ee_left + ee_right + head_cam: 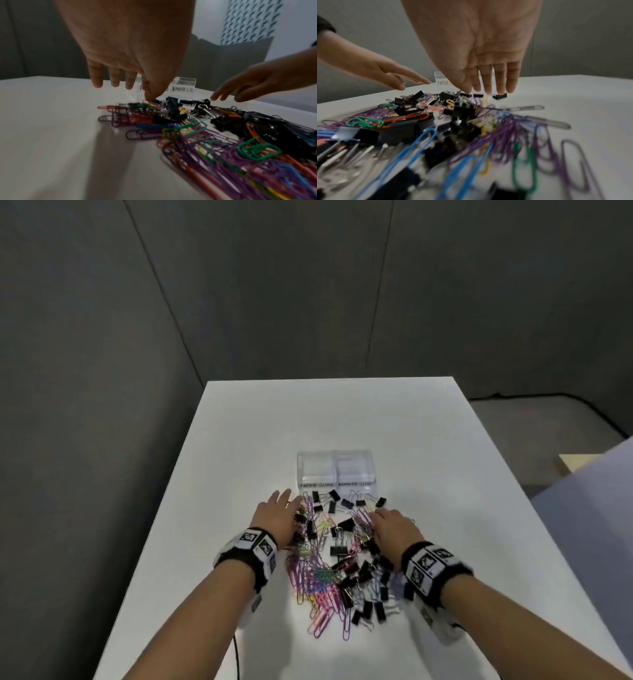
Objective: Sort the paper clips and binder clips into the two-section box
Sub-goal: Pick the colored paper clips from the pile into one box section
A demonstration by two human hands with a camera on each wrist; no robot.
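Observation:
A mixed heap of coloured paper clips (317,587) (197,146) (510,129) and black binder clips (345,524) (228,124) (402,129) lies on the white table. Behind it stands a clear two-section box (336,470) (184,88) labelled "PAPER CLIPS" on the left and "BINDER CLIPS" on the right, both sections bare. My left hand (279,513) (120,83) hovers flat at the heap's left edge, fingers straight, thumb tip touching the clips. My right hand (390,523) (488,86) is spread over the heap's right side, fingers extended downward, holding nothing.
The white table (445,474) extends past the box to a far edge against grey wall panels. A black cable (235,655) hangs off the near left edge. Both wrists carry bands with marker tags (255,542).

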